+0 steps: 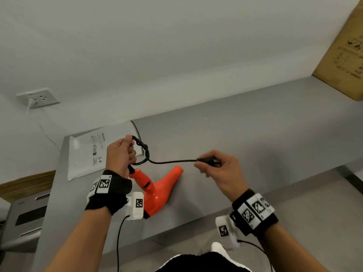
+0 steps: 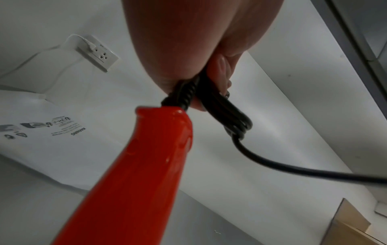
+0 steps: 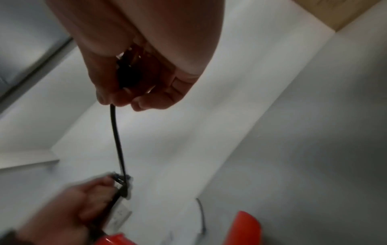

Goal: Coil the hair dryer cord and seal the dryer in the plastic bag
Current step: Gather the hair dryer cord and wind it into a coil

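An orange hair dryer (image 1: 157, 189) lies on the grey table (image 1: 255, 138), nozzle pointing right and away. My left hand (image 1: 121, 154) grips several coiled loops of its black cord (image 1: 143, 152) just above the handle (image 2: 150, 157). The loops (image 2: 226, 114) bunch under my curled fingers (image 2: 222, 69). A straight run of cord (image 1: 172, 161) leads right to the black plug (image 1: 208, 160), which my right hand (image 1: 216, 167) pinches between thumb and fingers. In the right wrist view the plug (image 3: 127, 74) sits inside my curled fingers. A white plastic bag (image 1: 88, 152) with printed warnings lies flat behind my left hand.
A cardboard box (image 1: 343, 55) stands at the table's far right. A wall socket (image 1: 37, 98) with a white plug and cable is on the wall at left. A grey appliance (image 1: 23, 216) sits beside the table's left edge.
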Available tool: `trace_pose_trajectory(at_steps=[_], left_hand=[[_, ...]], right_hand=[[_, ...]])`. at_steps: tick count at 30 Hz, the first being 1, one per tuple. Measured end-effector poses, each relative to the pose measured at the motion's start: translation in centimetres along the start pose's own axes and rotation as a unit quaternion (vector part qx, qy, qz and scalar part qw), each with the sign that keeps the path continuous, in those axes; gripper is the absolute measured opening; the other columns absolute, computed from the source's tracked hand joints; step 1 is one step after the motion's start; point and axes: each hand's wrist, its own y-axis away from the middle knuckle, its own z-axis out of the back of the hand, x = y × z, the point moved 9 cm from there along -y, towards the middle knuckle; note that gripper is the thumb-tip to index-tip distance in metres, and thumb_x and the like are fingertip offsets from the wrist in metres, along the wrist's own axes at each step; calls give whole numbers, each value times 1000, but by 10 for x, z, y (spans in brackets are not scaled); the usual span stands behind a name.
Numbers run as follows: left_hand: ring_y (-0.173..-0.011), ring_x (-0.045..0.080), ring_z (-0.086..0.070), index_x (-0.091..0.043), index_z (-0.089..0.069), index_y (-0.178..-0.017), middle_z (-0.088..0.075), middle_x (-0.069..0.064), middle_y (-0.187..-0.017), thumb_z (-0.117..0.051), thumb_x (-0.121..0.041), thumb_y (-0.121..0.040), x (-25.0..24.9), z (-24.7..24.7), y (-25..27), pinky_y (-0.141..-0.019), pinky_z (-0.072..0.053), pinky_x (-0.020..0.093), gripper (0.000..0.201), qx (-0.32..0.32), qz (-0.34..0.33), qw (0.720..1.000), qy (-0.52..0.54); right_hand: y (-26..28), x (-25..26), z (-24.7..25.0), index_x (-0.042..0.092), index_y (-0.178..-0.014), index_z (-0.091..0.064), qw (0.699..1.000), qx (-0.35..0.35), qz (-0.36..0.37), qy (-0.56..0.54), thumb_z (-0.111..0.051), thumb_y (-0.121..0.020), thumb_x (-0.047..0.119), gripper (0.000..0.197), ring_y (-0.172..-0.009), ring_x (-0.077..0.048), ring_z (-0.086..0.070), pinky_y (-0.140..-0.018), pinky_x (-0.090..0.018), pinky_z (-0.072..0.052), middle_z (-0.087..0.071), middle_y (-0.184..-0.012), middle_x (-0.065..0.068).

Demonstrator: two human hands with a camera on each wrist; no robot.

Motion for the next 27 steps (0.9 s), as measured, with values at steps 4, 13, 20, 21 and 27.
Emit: trace_pose_trajectory(at_steps=[4,13,20,21,27], left_hand=[[-35,4,-23,-13,-52,-68,-32,-10,-44,-51,-22,-103,-2,-20,6,-38,-16,17,36,26,-3,1000,-8],[-55,17,-60,-12,-58,-78,-73,17,-79,-48,-28,-105,-6,-53,28,-39,-35,21,33,107,-23,993,-39],[-68,23,-59,4,-61,-102,-65,10,-80,-61,-12,-99,-2,-65,43,-57,-52,30,17,191,-28,978,-82],[-73,24,-61,3,-61,-102,-65,10,-82,-60,-12,-99,-3,-65,43,-64,-54,32,16,201,-31,976,-83],[-71,15,-53,-1,-60,-104,-57,5,-80,-57,-17,-101,-10,-57,43,-61,-48,26,17,207,-59,966,-143]], right_hand=[[-18,44,-32,4,-83,-74,994,30,31,-101,-78,-78,-2,9,-82,-17,-68,-80,-28,-55,-74,-82,-7],[-37,18,-110,17,-86,-73,937,115,65,323,-68,-87,35,19,-55,-22,-63,-60,-38,-57,-70,-62,-4],[-42,10,-117,25,-61,-60,948,113,77,288,-66,-83,38,27,-48,-12,-55,-55,-38,-52,-58,-49,7],[-42,11,-117,23,-63,-65,954,118,80,264,-68,-81,41,25,-51,-13,-59,-58,-40,-54,-63,-53,5],[-51,5,-90,13,-87,-59,985,27,67,154,-81,-78,32,30,-75,-17,-59,-67,-22,-49,-64,-84,-7]])
